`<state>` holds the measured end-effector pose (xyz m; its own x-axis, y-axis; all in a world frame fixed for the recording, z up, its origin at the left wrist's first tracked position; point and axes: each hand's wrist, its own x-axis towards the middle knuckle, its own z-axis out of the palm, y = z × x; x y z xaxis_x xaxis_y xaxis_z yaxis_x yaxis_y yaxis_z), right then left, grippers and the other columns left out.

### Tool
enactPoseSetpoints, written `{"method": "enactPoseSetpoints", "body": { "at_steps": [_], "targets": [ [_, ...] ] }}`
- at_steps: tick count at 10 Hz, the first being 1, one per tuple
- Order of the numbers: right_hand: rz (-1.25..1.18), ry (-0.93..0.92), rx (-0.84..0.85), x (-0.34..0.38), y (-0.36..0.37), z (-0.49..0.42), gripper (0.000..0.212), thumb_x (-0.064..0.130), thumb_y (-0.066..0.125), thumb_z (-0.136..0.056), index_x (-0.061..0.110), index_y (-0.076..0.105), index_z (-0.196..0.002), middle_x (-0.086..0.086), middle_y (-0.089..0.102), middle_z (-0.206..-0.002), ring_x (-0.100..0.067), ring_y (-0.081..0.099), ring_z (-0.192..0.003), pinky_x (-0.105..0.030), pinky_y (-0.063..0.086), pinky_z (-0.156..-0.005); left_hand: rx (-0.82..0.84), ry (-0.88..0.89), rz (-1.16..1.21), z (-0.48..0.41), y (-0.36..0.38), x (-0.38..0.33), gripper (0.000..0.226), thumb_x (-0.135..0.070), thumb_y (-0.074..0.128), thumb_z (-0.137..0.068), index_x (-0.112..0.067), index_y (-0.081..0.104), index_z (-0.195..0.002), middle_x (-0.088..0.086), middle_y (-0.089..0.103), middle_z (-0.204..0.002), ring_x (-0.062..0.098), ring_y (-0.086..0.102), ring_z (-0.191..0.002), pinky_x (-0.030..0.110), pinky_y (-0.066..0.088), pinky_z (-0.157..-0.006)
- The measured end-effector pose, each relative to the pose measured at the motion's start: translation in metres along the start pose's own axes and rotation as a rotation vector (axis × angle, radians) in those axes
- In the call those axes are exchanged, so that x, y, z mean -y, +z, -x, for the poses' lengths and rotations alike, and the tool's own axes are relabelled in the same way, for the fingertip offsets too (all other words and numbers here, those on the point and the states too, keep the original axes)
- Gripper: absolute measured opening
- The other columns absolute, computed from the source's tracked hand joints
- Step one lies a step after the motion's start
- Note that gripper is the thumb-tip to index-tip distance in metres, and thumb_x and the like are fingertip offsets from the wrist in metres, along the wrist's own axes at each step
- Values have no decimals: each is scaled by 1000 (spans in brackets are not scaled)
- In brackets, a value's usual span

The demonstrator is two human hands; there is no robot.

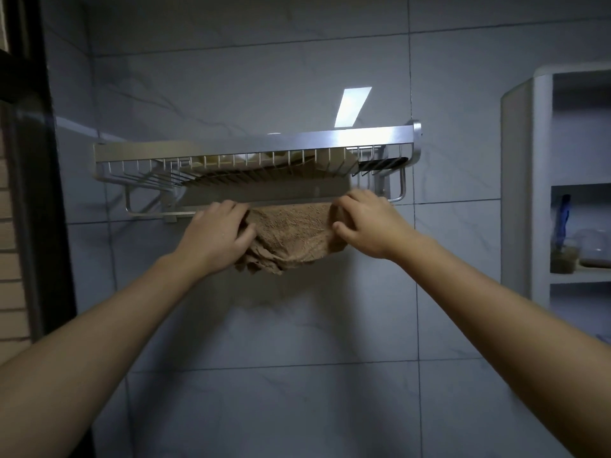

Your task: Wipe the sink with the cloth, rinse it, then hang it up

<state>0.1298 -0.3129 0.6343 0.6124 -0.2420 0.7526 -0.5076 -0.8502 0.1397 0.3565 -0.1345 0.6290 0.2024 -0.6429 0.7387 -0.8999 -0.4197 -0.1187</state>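
Both our hands clenched on the brown cloth (292, 234), left hand (216, 234) gripping its left end, right hand (368, 223) its right, cloth stretched between them over the rack's (254, 140) lower front bar (145, 212), bunched hem hanging below

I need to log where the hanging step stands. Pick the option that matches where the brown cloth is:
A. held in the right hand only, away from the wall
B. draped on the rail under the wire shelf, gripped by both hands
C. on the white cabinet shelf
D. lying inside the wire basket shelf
B: the brown cloth hangs from the rail beneath the wire shelf, with the left hand and right hand gripping its two sides.
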Motion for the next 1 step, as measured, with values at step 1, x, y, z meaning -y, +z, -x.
{"method": "enactPoseSetpoints", "body": {
  "at_steps": [1],
  "targets": [
    [-99,27,-11,-3,-6,1,52,43,52,-95,20,46,-141,-4,53,-138,-24,47,-127,-44,42,-107,41,-60,115,2,-4,-2,62,-57,32,-96,-21,48,-145,8,56,-142,32,50,-130,49,42,-107]
  ]
}}
